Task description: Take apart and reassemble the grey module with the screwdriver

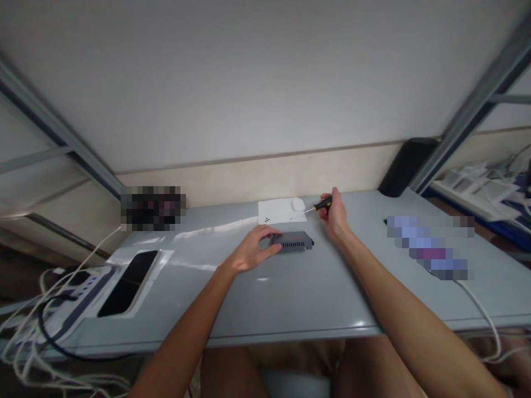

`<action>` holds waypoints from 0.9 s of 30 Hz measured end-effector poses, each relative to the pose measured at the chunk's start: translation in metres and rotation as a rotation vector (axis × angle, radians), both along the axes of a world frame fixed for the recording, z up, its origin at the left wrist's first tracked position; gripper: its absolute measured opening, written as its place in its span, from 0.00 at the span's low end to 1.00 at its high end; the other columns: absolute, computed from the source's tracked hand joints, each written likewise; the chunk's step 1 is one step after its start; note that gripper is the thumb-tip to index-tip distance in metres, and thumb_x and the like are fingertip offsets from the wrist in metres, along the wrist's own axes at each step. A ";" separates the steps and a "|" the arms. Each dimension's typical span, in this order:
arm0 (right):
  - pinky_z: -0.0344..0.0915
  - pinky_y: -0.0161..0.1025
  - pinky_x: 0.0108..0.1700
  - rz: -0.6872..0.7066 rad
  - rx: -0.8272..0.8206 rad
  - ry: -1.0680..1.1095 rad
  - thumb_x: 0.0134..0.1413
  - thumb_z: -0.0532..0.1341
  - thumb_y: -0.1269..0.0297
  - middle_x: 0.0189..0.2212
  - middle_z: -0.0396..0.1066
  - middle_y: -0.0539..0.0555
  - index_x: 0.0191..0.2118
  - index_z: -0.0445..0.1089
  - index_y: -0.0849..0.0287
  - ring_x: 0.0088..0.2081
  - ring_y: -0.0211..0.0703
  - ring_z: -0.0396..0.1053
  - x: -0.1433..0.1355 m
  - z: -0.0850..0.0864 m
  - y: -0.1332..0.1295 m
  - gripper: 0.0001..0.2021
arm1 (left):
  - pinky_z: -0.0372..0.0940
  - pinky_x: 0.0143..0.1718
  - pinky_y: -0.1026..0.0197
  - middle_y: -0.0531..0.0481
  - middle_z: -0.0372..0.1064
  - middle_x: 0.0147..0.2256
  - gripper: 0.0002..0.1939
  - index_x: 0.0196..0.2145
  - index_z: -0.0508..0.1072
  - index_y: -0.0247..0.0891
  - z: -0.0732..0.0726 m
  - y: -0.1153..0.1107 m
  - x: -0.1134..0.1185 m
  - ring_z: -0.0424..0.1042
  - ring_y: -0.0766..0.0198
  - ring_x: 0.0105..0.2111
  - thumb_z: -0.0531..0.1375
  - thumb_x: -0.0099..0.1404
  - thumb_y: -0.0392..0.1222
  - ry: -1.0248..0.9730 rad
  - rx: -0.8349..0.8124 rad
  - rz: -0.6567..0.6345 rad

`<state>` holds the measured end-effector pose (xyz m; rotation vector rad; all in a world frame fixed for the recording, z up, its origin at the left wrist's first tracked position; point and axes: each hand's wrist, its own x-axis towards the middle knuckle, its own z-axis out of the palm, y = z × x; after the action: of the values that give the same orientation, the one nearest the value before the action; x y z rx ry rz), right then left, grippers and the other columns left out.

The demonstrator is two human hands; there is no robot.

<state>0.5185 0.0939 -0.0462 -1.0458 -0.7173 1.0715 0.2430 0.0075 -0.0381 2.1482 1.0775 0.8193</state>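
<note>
Desk (290, 304): two hands (253, 247) (335, 218) hold one box (295, 240), one screwdriver (321, 204)

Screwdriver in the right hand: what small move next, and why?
Probably move the screwdriver leftward, toward the small black pieces on the white sheet: the right hand points it that way, while the left hand grips the gray vented box.

Black cylinder (406, 167), phone (130, 283), power strip (86, 305)

Blue-grey desk (257, 298) against a two-tone wall (265, 72)

Above a cream lower band (219, 179), the wall is plain grey-white; slanting grey metal posts (477, 104) flank the desk on both sides, and pale light (224, 227) streaks its glossy top.
</note>
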 end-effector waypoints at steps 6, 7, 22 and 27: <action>0.58 0.37 0.26 0.117 0.072 -0.325 0.55 0.61 0.24 0.25 0.74 0.49 0.38 0.73 0.56 0.23 0.38 0.62 -0.019 -0.013 -0.011 0.34 | 0.70 0.59 0.47 0.42 0.82 0.52 0.19 0.52 0.83 0.40 -0.001 0.001 0.006 0.78 0.49 0.53 0.61 0.75 0.54 -0.028 -0.044 0.096; 0.59 0.37 0.27 0.147 0.099 -0.383 0.57 0.60 0.25 0.26 0.76 0.50 0.39 0.74 0.56 0.24 0.39 0.62 -0.021 -0.014 -0.013 0.34 | 0.70 0.59 0.47 0.42 0.82 0.51 0.20 0.51 0.83 0.39 -0.002 0.001 0.008 0.78 0.49 0.53 0.60 0.75 0.55 -0.031 -0.042 0.115; 0.61 0.38 0.32 0.250 0.152 -0.516 0.61 0.58 0.28 0.28 0.77 0.51 0.39 0.74 0.57 0.27 0.42 0.67 -0.032 -0.012 -0.022 0.32 | 0.72 0.58 0.48 0.43 0.83 0.51 0.26 0.51 0.83 0.37 -0.006 0.006 0.012 0.79 0.48 0.52 0.56 0.77 0.60 -0.139 -0.127 0.139; 0.59 0.38 0.30 0.215 0.137 -0.500 0.62 0.58 0.29 0.28 0.78 0.52 0.40 0.74 0.57 0.26 0.41 0.64 -0.029 -0.015 -0.019 0.31 | 0.71 0.57 0.48 0.41 0.82 0.52 0.19 0.54 0.80 0.36 -0.007 0.005 0.010 0.78 0.50 0.51 0.65 0.71 0.50 -0.119 -0.125 0.105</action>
<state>0.4898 0.0745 -0.0609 -1.1468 -1.3115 0.9298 0.2534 0.0122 -0.0450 1.9284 1.1569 0.8915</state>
